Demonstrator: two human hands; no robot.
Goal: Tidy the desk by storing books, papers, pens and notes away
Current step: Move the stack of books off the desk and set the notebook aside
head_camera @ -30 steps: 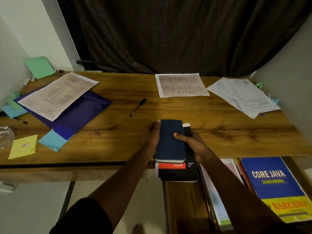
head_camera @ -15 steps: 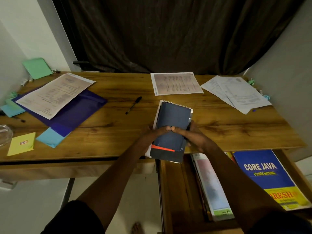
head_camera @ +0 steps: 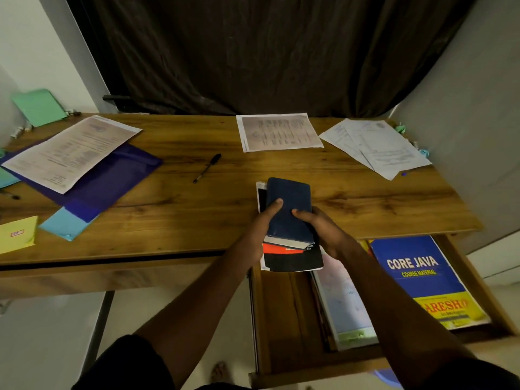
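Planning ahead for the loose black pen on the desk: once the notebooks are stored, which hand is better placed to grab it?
Left, probably. The left hand grips the notebook stack on the side facing the pen; the right hand sits on the far side, by the open drawer.

One head-worn view (wide-angle), from above the near edge of the desk [head_camera: 180, 220], forward and down, close in.

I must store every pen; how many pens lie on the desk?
3: a black pen in the middle, a dark pen at the left edge, and a blue tip, likely a pen, under the right papers. More may be hidden.
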